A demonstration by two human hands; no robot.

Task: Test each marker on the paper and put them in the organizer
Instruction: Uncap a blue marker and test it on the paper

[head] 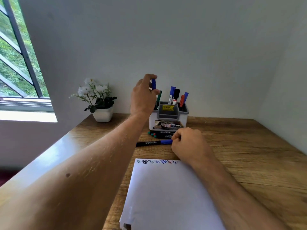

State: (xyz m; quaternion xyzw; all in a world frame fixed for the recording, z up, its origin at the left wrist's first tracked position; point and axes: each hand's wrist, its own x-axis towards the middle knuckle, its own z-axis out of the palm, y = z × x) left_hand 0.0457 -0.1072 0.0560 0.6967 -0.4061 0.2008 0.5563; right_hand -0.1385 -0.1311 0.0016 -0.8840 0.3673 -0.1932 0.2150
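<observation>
Between the thumb and curled fingers of the left hand (143, 95), a blue-capped marker (153, 84) is pinched upright, directly above the left compartment of the organizer (168, 116). Just beyond those fingertips a green marker (159, 97) already stands in that compartment. Lower the held marker vertically, keeping it clear of the green one, and release only once its base seems seated.

Under the curled fingers of the right hand (187, 143), a second marker (153, 143) lies flat on the table (240, 146), gripped at its blue cap; its black barrel extends leftward from the fingers. Just beyond it, a few more markers (153, 134) lie against the organizer's base.

Nearer than the right knuckles lies the paper (166, 196), smooth and white, with a row of test scribbles along its far edge. The organizer is white-and-grey moulded plastic, boxy, with labels on its front. Marker barrels are slim, glossy cylinders; the table is matte, grained wood.
</observation>
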